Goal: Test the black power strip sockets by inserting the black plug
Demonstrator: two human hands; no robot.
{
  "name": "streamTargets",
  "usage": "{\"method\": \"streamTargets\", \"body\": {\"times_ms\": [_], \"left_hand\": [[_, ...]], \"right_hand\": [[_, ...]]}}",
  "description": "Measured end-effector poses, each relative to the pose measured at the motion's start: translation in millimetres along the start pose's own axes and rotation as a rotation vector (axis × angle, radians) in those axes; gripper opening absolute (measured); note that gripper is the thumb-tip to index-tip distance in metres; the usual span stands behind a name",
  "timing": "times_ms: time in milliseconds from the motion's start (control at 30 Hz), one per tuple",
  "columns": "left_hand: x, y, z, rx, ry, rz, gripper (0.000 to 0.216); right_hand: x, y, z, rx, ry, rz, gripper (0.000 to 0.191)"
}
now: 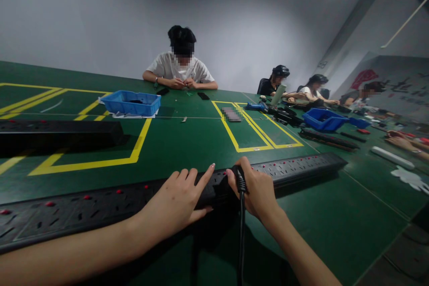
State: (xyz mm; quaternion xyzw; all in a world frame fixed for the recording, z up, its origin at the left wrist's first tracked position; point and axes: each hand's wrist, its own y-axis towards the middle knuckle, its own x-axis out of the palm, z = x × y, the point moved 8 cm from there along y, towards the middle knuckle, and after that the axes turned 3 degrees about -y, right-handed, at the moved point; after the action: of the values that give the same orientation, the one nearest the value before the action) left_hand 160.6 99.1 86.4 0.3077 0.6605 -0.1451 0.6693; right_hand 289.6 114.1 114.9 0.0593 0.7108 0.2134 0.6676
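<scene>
A long black power strip (pixel 130 196) with red switches stretches across the near table, its sockets facing up. My left hand (pixel 182 194) grips it near the middle, with the index finger stretched along the top and the thumb on the near side. Just right of it, my right hand (pixel 254 185) is closed around a black plug, mostly hidden by the fingers, at the strip's top. The plug's black cord (pixel 241 228) hangs down toward me. Whether the plug's pins sit in a socket is hidden.
Another black power strip (pixel 60 134) lies at the left. Beyond it stands a light-blue tray (pixel 130 103); a darker blue bin (pixel 323 119) sits at the right. A white glove (pixel 409 178) lies near the right edge. Other people (pixel 181 67) sit along the green table (pixel 187 143).
</scene>
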Motion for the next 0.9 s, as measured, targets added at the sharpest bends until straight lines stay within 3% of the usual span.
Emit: {"method": "streamTargets", "body": {"times_ms": [333, 700, 900], "left_hand": [[2.5, 0.4, -0.4, -0.004, -0.022, -0.014, 0.068], [2.8, -1.2, 0.0, 0.005, 0.001, -0.026, 0.07], [4.0, 0.0, -1.0, -0.002, -0.008, -0.018, 0.07]], "right_hand": [[-0.2, -7.8, -22.1, -0.116, 0.148, -0.061, 0.023], [1.7, 2.7, 9.3, 0.023, -0.03, -0.042, 0.027], [2.8, -0.1, -2.3, -0.048, 0.048, -0.068, 0.027]]}}
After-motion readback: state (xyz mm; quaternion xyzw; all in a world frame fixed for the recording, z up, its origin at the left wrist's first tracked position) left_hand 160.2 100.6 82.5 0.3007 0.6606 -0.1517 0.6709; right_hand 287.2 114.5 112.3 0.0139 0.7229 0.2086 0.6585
